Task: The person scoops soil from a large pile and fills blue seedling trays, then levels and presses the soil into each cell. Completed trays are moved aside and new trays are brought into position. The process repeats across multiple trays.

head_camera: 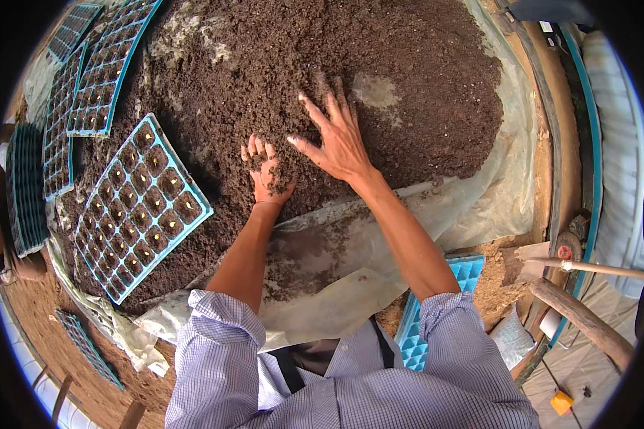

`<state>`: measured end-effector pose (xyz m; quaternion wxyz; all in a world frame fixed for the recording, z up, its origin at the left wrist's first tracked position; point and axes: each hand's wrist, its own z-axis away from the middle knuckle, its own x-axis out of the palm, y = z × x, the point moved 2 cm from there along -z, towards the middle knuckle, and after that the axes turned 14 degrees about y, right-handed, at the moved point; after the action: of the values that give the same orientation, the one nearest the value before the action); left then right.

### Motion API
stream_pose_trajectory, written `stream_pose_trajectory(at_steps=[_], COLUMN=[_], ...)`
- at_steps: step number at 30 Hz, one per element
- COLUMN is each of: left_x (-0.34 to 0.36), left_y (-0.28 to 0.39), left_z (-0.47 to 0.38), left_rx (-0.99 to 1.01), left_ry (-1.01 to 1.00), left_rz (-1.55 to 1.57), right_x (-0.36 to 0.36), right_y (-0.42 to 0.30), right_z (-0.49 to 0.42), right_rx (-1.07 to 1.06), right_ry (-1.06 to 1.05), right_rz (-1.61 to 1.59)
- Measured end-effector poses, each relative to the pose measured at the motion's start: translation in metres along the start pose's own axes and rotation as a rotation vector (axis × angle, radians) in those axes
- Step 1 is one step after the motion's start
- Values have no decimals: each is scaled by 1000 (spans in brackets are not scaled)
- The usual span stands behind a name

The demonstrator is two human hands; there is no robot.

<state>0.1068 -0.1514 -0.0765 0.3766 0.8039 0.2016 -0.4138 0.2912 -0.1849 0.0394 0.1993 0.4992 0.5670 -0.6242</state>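
My left hand (270, 177) lies palm up in the heap of dark potting soil (429, 80), fingers loosely curled, with crumbs of soil resting on the palm and fingers. To its right and a little farther forward, my right hand (337, 137) is palm down with the fingers spread. Its fingertips touch the soil, and soil dusts the fingers. A blue-rimmed seedling tray (163, 146) lies tilted on the heap, left of my left hand. Soil fills its cells, and a pale seed shows in many of them.
More filled seedling trays (101, 80) lie at far left, beside a stack of dark trays (26, 187). Clear plastic sheeting (477, 214) runs under the soil. Blue empty trays (467, 273) sit by my right arm. A wooden-handled tool (595, 266) and a thick wooden handle (579, 322) are at right.
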Motion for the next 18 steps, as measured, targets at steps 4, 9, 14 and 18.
stream_pose_trajectory(at_steps=[4, 9, 14, 18], left_x=[-5, -6, -15, -13], left_y=[4, 7, 9, 5], left_z=[-1, -4, -11, -4], left_rx=[41, -358, -86, -56], left_ry=[118, -419, -92, -90], left_rz=[77, 28, -3, 48], right_x=[8, 22, -28, -25], right_y=[-14, 41, 112, 111], right_z=[13, -49, -97, -88], right_rx=[-300, -255, 23, 373], right_ry=[-152, 3, 157, 284], right_rz=[115, 259, 501, 94])
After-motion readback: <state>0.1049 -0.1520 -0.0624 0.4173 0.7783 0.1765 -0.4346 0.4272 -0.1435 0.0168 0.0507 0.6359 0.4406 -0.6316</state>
